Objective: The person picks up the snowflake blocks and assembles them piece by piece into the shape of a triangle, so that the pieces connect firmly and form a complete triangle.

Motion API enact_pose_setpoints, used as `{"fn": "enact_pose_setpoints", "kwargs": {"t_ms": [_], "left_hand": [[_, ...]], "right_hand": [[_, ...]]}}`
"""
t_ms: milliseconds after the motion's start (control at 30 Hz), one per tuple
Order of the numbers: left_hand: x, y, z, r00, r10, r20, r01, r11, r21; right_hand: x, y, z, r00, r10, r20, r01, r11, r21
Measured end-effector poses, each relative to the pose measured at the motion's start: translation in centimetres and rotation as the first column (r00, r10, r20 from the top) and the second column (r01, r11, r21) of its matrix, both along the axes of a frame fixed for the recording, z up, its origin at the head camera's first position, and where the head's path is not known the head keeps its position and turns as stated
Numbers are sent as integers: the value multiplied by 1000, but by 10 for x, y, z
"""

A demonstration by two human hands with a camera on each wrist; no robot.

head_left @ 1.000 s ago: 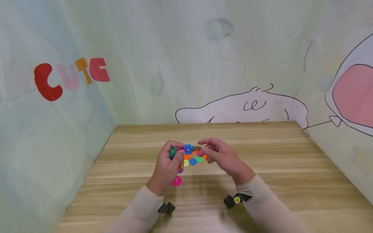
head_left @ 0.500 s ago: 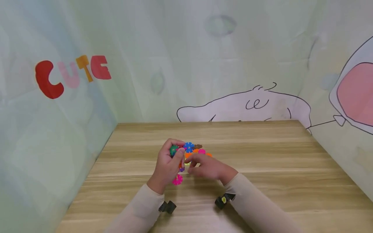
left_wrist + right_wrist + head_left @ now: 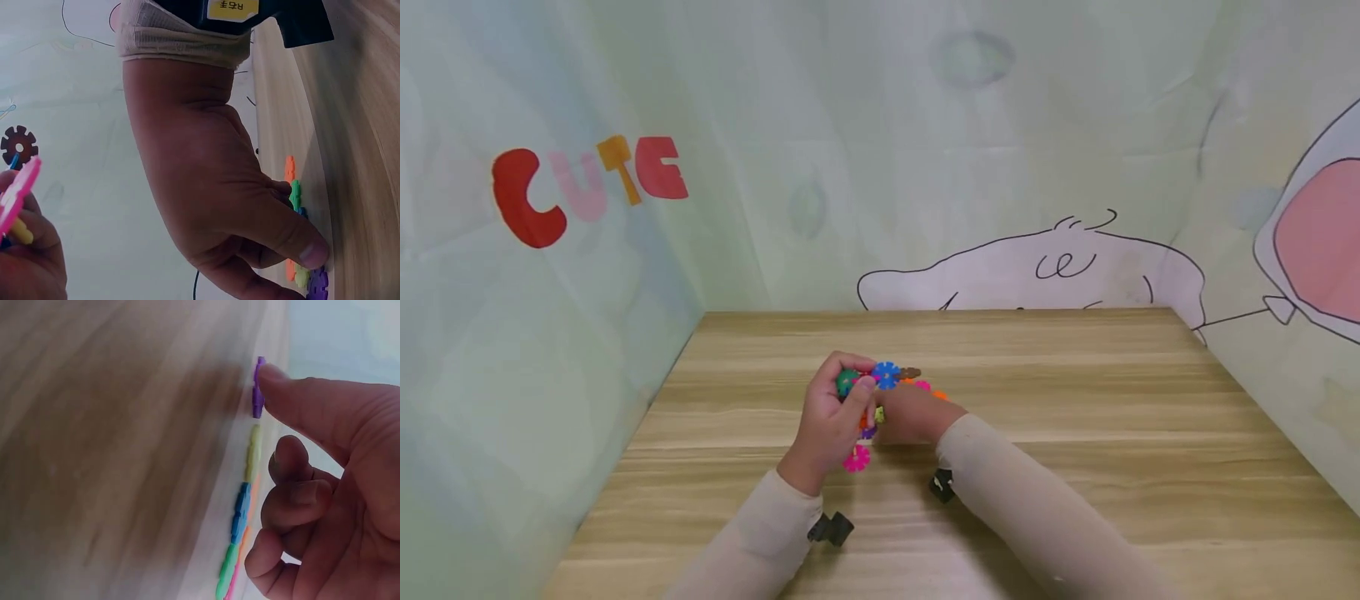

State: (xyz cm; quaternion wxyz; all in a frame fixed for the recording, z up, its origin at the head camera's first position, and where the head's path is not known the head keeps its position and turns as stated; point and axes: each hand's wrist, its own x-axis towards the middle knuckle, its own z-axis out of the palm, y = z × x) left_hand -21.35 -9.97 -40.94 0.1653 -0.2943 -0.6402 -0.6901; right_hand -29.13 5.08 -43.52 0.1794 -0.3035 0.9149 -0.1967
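Note:
My left hand (image 3: pixel 829 421) holds up a joined group of notched plastic discs. In the head view, a green disc (image 3: pixel 847 382), a blue disc (image 3: pixel 886 375) and a brown disc (image 3: pixel 910 373) show around its fingers. A pink disc (image 3: pixel 857 457) and a yellow piece (image 3: pixel 20 231) show at the hand too. My right hand (image 3: pixel 912 412) reaches low over the table, its fingers hidden in the head view. The thumb touches a purple disc (image 3: pixel 258 387) on the tabletop. The index finger comes close to that disc; whether it pinches it cannot be seen.
Loose discs lie flat on the wooden table (image 3: pixel 1037 358) by the right hand: yellow (image 3: pixel 252 453), blue (image 3: pixel 240 512), green (image 3: pixel 227 572) and orange (image 3: pixel 940 397) among them. A printed cloth wall (image 3: pixel 760 167) stands at the back and both sides. Wrist cameras sit on both sleeves.
My right hand has moved left and down from beside the held discs to the loose discs on the table. The left hand has kept its hold with hardly any movement.

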Motion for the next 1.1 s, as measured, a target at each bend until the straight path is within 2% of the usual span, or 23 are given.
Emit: {"fn": "enact_pose_setpoints", "kwargs": {"t_ms": [267, 400, 667, 800, 867, 967, 1033, 1100], "left_hand": [[0, 2, 1, 1000, 1, 0, -1, 1000, -8], [0, 2, 0, 1000, 8, 4, -7, 1000, -11], [0, 2, -1, 1000, 4, 17, -4, 1000, -9], [1, 1, -1, 999, 7, 52, -6, 1000, -19], [1, 1, 0, 998, 16, 67, -14, 999, -34], [2, 0, 1, 996, 33, 80, -28, 998, -56], [2, 0, 2, 996, 35, 77, -31, 998, -56], [2, 0, 2, 997, 35, 70, -31, 998, -56]], "right_hand": [[-3, -6, -2, 997, 40, -72, -40, 999, 10], [0, -7, -1, 998, 36, -42, -35, 999, 23], [3, 5, -3, 998, 45, 40, -41, 995, -90], [7, 23, 6, 999, 24, 24, -20, 986, -168], [9, 34, 15, 1000, 13, 11, -10, 973, -231], [16, 53, 31, 999, -9, 42, 24, 928, -372], [21, 66, 40, 997, -23, 73, 54, 880, -473], [26, 77, 48, 994, -43, 98, 92, 820, -565]]}}
